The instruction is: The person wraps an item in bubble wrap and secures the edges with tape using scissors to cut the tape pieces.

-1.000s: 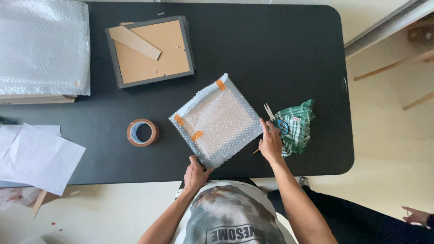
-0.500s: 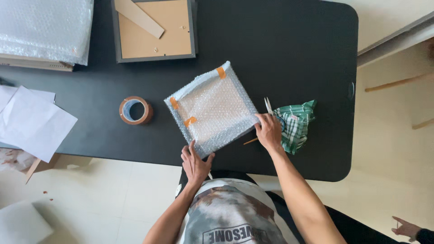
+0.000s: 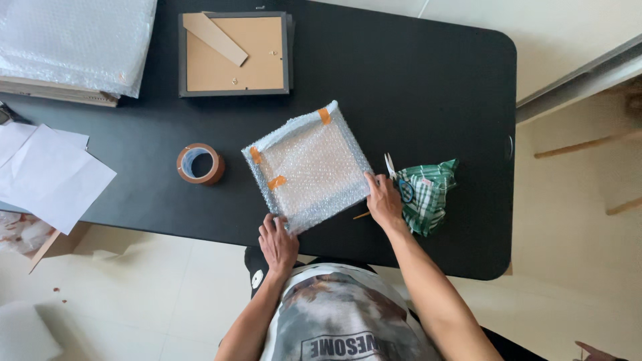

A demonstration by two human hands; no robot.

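Note:
A square frame wrapped in bubble wrap (image 3: 309,167) lies tilted on the black table (image 3: 414,87), held shut by three strips of orange tape. My left hand (image 3: 277,244) grips its near corner at the table's front edge. My right hand (image 3: 383,200) rests on its right corner, fingers on the wrap. Scissors (image 3: 394,175) with a blue handle lie just right of that hand, partly on a green checked cloth (image 3: 426,194).
A roll of brown tape (image 3: 200,164) sits left of the parcel. An unwrapped picture frame (image 3: 234,53) lies face down at the back. Bubble wrap sheets (image 3: 73,40) are stacked at the back left, white papers (image 3: 50,174) at the left.
The view has shifted slightly. My left hand slid onto the parcel's near corner and closed on it; my right hand stays on the right corner.

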